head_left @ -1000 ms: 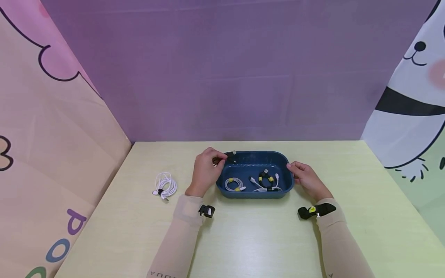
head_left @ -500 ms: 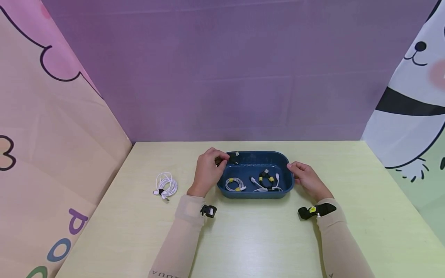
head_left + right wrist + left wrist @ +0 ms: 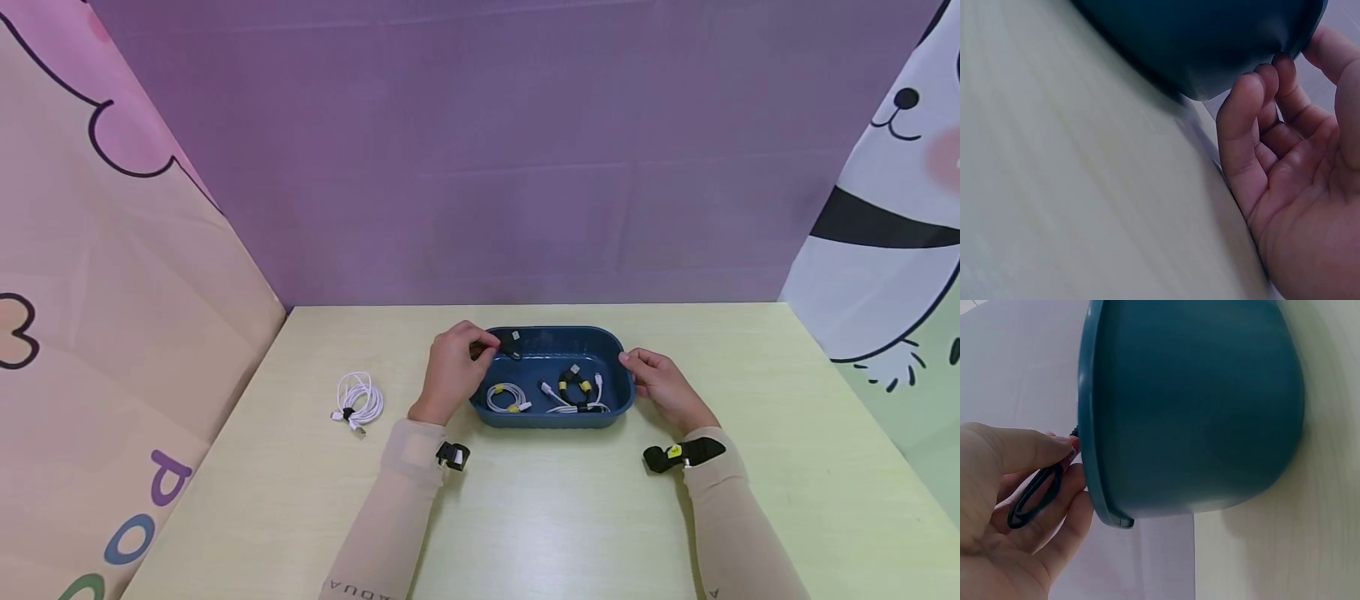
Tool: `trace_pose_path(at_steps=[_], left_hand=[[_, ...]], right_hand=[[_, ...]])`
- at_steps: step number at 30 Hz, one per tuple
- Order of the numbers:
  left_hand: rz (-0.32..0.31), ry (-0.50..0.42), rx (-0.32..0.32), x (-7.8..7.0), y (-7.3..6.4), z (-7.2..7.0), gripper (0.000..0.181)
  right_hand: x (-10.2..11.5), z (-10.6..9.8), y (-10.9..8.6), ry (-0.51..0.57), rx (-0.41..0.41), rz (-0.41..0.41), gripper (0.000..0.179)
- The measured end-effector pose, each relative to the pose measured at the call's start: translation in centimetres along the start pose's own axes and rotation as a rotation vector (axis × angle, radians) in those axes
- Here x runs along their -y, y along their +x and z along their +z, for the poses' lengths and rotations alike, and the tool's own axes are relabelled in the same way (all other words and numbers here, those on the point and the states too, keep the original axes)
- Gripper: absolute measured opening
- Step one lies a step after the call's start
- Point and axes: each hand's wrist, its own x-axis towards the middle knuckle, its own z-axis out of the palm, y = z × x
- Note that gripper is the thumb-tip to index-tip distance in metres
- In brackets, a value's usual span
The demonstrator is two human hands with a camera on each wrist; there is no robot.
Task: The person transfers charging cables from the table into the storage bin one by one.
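On my head feed, nearest: two beige sleeves (image 3: 382, 508), a device strapped at each wrist. Beyond, the white coil (image 3: 366, 407) lies on the table (image 3: 555, 517), left of the blue box (image 3: 543, 421). In the box, I log a white coil with yellow ties (image 3: 513, 407) front left, a black ring and white cable front right. Right hand (image 3: 663, 383): thumb and fingers grasp the right rim. Left hand (image 3: 452, 371): fingertips pinch the dark cable (image 3: 1035, 497) at the back-left rim, plug end inside. Farthest: purple backdrop (image 3: 480, 158).
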Motion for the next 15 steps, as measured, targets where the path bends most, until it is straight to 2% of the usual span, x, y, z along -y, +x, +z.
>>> trace_pose_path(at_steps=[15], left_hand=[[0.013,0.075,0.07,-0.66,0.53,0.65,0.009]], right_hand=[[0.08,0.01,0.02,-0.018,-0.003,0.001,0.029]])
